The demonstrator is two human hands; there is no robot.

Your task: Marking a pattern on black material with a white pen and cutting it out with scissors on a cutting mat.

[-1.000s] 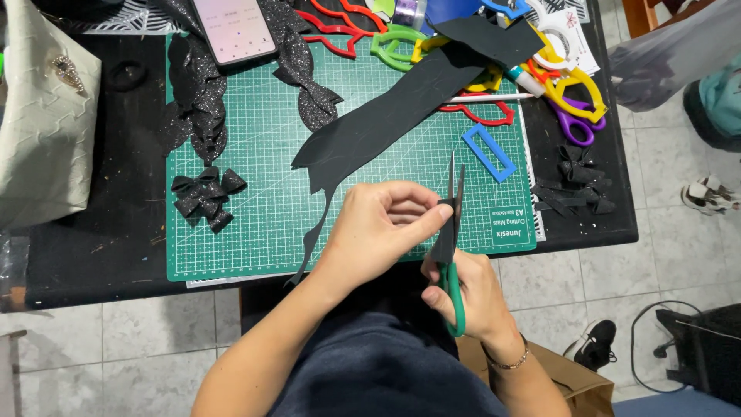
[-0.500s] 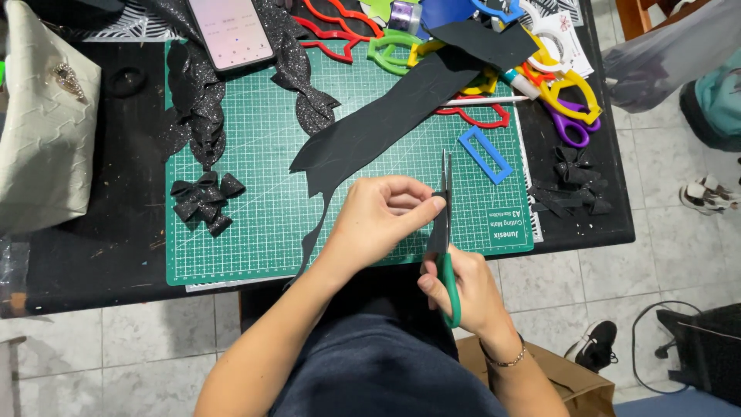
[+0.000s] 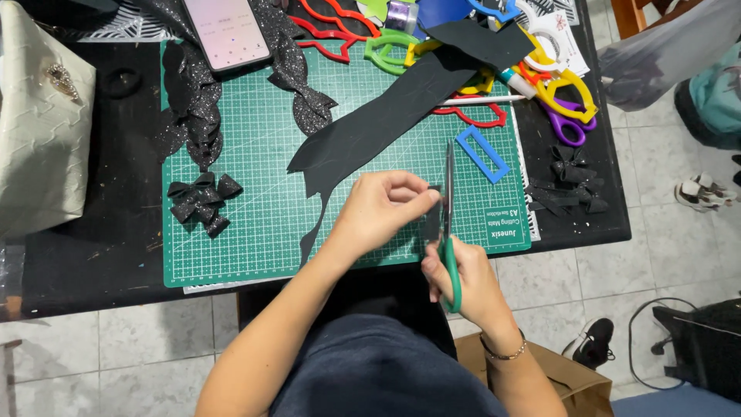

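— Nearest the body?
— Right hand [image 3: 467, 282], closed around green-handled scissors [image 3: 448, 224], blades pointing away over the green cutting mat [image 3: 262, 224].
— And just beyond?
— Left hand [image 3: 382, 208], fingertips pinched together on a small black scrap [image 3: 434, 188], right against the blades.
— Farther out?
— Long black fabric strip [image 3: 386, 123] lying diagonally across the mat; small black bows [image 3: 201, 199] to the left, blue rectangular frame [image 3: 482, 154] to the right.
— At the far edge?
— Phone [image 3: 226, 31], coloured scissors and templates [image 3: 540, 73].

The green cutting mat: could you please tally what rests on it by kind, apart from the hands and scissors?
Long black sheet strip: 1
Blue rectangular frame: 1
Small black bow cluster: 1
Glittery black bow pieces: 2
Total: 5
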